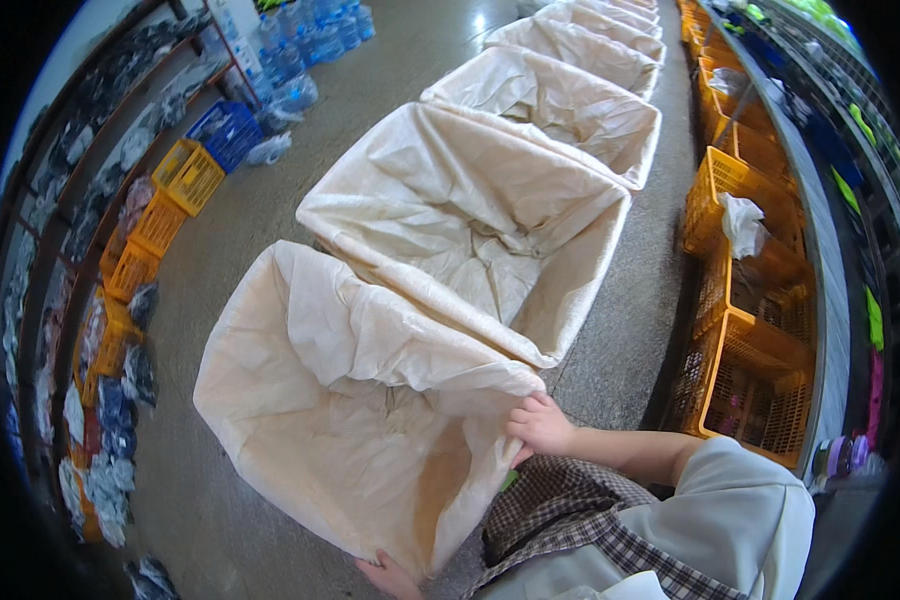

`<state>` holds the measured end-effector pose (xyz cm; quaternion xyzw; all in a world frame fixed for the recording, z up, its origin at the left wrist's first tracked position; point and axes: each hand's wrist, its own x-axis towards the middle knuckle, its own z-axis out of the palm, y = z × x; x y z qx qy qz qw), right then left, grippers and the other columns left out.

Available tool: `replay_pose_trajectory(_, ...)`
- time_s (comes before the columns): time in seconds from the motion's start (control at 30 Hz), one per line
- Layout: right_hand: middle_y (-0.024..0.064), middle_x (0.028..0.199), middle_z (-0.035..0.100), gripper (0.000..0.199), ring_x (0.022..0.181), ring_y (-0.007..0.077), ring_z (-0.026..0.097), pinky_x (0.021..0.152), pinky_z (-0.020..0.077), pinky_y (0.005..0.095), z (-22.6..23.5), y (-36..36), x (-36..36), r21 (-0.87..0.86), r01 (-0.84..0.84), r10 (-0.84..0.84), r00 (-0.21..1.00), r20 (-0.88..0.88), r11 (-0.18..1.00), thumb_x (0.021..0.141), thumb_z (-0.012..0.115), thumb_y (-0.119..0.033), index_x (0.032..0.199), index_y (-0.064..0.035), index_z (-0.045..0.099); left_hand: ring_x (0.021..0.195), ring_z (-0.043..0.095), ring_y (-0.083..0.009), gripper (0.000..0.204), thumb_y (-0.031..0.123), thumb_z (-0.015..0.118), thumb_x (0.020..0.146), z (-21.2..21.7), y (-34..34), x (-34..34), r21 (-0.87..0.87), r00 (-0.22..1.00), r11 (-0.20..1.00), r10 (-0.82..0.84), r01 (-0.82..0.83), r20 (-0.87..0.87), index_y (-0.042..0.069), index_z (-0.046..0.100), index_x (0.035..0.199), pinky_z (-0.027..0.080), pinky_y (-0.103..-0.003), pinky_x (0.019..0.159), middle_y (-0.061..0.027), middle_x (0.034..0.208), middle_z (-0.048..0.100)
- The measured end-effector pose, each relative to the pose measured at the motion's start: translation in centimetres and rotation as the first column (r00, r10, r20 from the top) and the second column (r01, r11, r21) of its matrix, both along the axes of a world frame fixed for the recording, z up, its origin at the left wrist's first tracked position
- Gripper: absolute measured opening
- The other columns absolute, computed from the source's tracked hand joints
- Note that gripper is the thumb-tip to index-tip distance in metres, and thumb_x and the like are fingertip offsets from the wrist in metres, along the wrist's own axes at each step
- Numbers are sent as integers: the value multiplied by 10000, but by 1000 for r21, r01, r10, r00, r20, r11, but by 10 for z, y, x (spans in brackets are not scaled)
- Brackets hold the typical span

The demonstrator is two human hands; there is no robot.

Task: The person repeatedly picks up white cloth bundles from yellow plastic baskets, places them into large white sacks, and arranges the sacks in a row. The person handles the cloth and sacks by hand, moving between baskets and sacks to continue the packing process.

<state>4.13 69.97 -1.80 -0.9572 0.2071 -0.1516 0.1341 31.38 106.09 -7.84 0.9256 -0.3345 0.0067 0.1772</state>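
Note:
Right in front of me stands a large bin lined with cream cloth (270,420), its inside bare apart from folds and a brownish patch on the near wall. My right hand (542,425) is closed over the rim at its right corner, fingers wrapped on the cloth. Low in the picture, my left hand (388,577) grips the near edge of the same bin; part of it is cut off by the frame's lower edge. Just beyond, a second cloth-lined bin (390,170) stands close against the first.
More cloth-lined bins (570,95) run away in a row. Orange crates (750,390) line the right side beneath a long metal-edged counter (830,250). On the left are shelves of bagged goods (100,130), a blue crate (225,135) and water bottles (315,35).

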Motion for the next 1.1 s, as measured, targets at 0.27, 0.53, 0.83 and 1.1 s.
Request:
replay_pose_trajectory(0.27,11,916,543,520,936,250,483,854,357,409,16,1,26,38,-16,14,999,50,999,671,605,-611,866,-129,579,1090,502,-385,502,197,596,861,52,-59,52,-184,922,959,137,-215,-362,-92,427,1235,374,-408,983,-294,1148,521)
replay_pose_trajectory(0.53,91,1004,610,358,994,277,543,856,423,403,24,-53,-124,343,-8,-73,972,222,939,832,572,-406,959,-73,604,1238,370,-374,758,353,655,758,65,-125,-1,8,968,998,59,-63,245,-35,344,1332,321,-500,1000,-198,1383,318)
replay_pose_trajectory(0.83,132,948,648,241,889,314,613,740,495,420,-14,-143,-403,531,689,-411,723,-555,494,804,514,-258,975,-138,635,1175,396,-402,469,93,626,765,171,-474,-283,-183,595,585,-804,790,3,14,474,1202,315,-456,1001,-224,1289,409)
replay_pose_trajectory(1.1,141,970,626,246,936,317,587,786,477,419,-28,-183,-529,589,793,-704,509,-496,158,817,552,-240,968,-58,620,1254,329,-391,463,178,651,763,165,-649,-467,95,117,102,-979,990,-169,99,513,1197,290,-476,1025,-202,1356,356)
